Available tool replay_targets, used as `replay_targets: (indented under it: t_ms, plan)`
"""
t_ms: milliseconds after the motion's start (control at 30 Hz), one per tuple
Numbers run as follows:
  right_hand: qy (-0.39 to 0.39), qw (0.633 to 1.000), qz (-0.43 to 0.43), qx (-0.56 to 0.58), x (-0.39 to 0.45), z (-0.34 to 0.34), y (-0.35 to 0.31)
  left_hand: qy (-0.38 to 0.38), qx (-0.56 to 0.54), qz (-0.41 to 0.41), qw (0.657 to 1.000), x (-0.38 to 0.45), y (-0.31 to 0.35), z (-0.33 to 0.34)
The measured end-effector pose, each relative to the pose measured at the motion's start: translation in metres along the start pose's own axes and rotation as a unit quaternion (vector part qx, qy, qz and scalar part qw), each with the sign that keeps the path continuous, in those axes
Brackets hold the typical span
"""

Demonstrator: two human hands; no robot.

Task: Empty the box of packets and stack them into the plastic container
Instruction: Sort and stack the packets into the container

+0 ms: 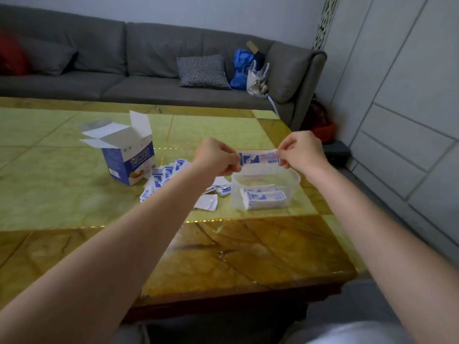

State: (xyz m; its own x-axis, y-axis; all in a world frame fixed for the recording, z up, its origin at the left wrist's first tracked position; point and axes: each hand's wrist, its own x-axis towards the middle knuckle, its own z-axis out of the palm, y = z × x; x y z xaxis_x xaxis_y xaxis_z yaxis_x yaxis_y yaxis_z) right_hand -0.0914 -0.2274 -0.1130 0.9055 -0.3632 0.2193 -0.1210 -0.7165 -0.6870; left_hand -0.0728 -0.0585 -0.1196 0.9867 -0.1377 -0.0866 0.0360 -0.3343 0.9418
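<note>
packet (258, 158) pinched at both ends by left hand (215, 157) and right hand (301, 150) fingers, above plastic container (293, 181)

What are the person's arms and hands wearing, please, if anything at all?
Nothing shows on them: the left hand and right hand are bare, with no gloves, rings, watch or bracelets visible, and both forearms are uncovered, with no sleeve in view.

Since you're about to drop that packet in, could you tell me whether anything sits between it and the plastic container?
Nothing visible does. Both hands, left and right, pinch the packet by its ends directly above the open, lidless container, which holds only a low stack of packets with room above.
</note>
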Motion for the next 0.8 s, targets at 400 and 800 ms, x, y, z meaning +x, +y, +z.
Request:
replay_targets:
  t_ms: [400,800]
  plan:
    - [-0.214,0.921,0.044,-0.323,0.013,0.024,-0.001,-0.018,0.437,0.038,0.898,0.034,0.008,0.056]
    - [-0.293,0.892,0.024,-0.343,0.010,0.031,0.005,-0.140,0.625,0.022,0.767,0.044,0.007,0.069]
